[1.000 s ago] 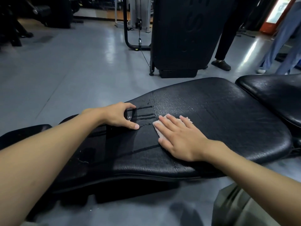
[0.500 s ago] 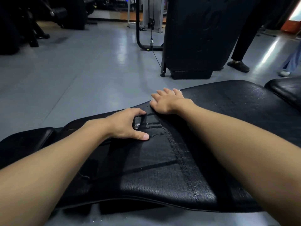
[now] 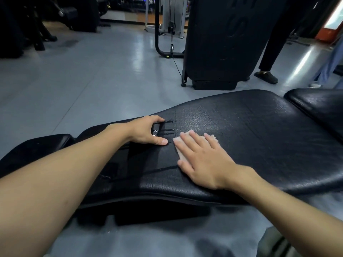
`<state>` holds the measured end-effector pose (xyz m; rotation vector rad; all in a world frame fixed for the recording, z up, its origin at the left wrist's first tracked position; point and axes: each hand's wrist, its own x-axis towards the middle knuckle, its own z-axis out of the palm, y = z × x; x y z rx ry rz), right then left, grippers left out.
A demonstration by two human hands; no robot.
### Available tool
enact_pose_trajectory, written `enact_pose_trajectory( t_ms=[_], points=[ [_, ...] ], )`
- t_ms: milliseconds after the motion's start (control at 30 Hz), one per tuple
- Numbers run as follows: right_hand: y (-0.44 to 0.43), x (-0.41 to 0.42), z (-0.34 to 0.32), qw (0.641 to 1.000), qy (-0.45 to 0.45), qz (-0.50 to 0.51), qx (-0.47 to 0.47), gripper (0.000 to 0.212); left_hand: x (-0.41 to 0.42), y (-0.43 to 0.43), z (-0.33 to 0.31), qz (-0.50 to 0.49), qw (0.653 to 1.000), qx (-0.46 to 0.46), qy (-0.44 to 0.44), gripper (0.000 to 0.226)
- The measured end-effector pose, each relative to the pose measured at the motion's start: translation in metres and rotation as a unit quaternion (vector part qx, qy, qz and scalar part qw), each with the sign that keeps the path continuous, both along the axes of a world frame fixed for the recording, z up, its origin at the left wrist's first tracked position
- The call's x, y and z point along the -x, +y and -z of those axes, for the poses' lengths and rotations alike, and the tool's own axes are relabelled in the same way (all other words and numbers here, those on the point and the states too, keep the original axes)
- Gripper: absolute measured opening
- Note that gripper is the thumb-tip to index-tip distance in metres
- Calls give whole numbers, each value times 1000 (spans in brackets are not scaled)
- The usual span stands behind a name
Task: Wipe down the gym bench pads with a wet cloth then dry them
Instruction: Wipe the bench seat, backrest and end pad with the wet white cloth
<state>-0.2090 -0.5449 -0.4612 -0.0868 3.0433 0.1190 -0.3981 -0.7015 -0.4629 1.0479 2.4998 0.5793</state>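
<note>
The right hand (image 3: 205,160), fingers spread flat on the pale cloth (image 3: 179,145), has swept back from the far edge of the long bench pad (image 3: 259,138) to beside the bracing, half-curled left hand (image 3: 148,131), so wet-wiping continues.

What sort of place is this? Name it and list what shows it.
Most likely a gym. A padded black bench sits in front, a cable machine stands on the grey floor behind it, and more dark exercise equipment lines the far left.
</note>
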Motion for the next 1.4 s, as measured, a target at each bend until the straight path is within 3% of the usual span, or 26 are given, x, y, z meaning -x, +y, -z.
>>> enact_pose_trajectory(
  t_ms=[333,433,533,633,733,1067,1200,1400],
  points=[
    [-11,-72,7,998,64,-25,-9,58,-6,-9,-6,-9,1000,4,4,90],
    [-10,-65,4,998,48,-26,-7,56,1,-21,-9,4,998,55,-19,109],
    [-6,-40,1,1000,-3,-14,12,69,7,-28,-7,9,994,109,-8,130],
    [0,-2,0,1000,-18,-1,13,78,9,-27,-2,6,996,86,0,119],
    [6,42,2,1000,-21,10,15,65,8,-27,1,10,998,68,8,107],
    [24,199,4,995,-52,85,11,59,9,-29,12,1,999,47,17,108],
    [21,198,6,994,-54,91,12,59,8,-29,11,1,999,43,13,106],
    [4,134,14,998,-24,46,36,57,3,-32,6,-4,999,44,0,104]
  ],
)
